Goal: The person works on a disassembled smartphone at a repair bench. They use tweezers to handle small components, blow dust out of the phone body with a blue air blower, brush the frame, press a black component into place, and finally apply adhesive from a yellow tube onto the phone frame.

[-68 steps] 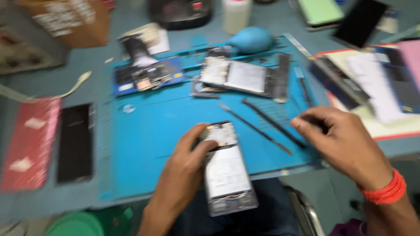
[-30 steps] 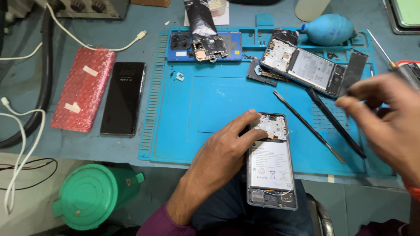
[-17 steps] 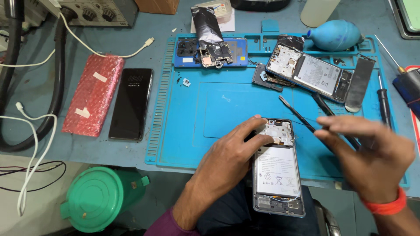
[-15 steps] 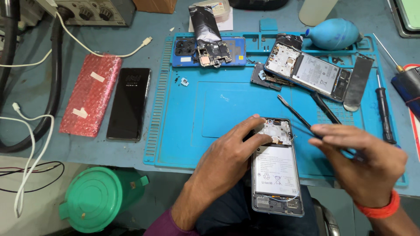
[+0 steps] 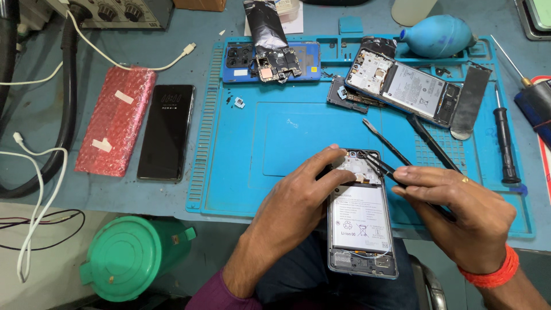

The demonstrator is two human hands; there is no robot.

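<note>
The left edge of the opened phone [image 5: 360, 221] is hidden by the left hand [image 5: 298, 204]. The tweezers' [image 5: 380, 166] handles are covered by the right hand [image 5: 459, 215]. The screwdriver [image 5: 531, 86] is cut off by the right edge.

**Wrappers, labels and a dark screen on the repair bench**

A red bubble-wrap packet [image 5: 116, 122] with two white tape strips lies at the left of the bench, just beside a black phone [image 5: 167, 132] whose screen is dark. A white battery label [image 5: 359, 216] covers the middle of the opened phone [image 5: 360, 221] at the near edge of the blue mat [image 5: 287, 138]. Another pale battery label [image 5: 417, 93] shows inside the second opened phone [image 5: 402, 86] farther back. A crumpled silver-black foil bag [image 5: 265, 26] lies at the mat's far edge.
</note>
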